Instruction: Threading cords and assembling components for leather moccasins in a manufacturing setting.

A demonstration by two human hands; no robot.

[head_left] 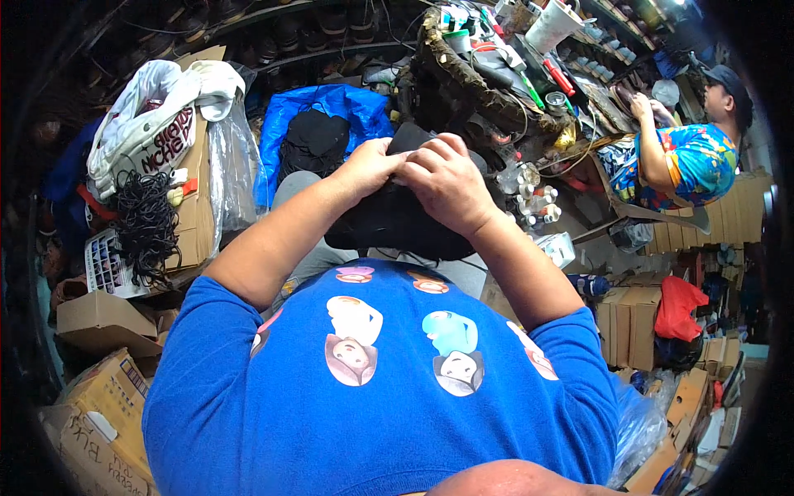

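Observation:
Above my lap my left hand (370, 171) and my right hand (449, 183) meet, fingers curled and pressed together. Between them they grip a black, soft-looking piece (408, 139); its exact kind cannot be made out against the dark background. Across my knees lies a black cloth-like item (397, 221), just below the hands. It may be joined to the piece I hold, but the hands hide that part. Just beyond my left hand, a heap of black cords (313, 142) rests on a blue plastic bag (343, 101).
Right of the hands are small clear bottles (536, 197) and a worn round work stand (463, 95) carrying pens and tools. Another person (691, 161) works at the far right. Left are a white cloth bag (147, 116), more black laces (145, 219) and cardboard boxes (103, 322).

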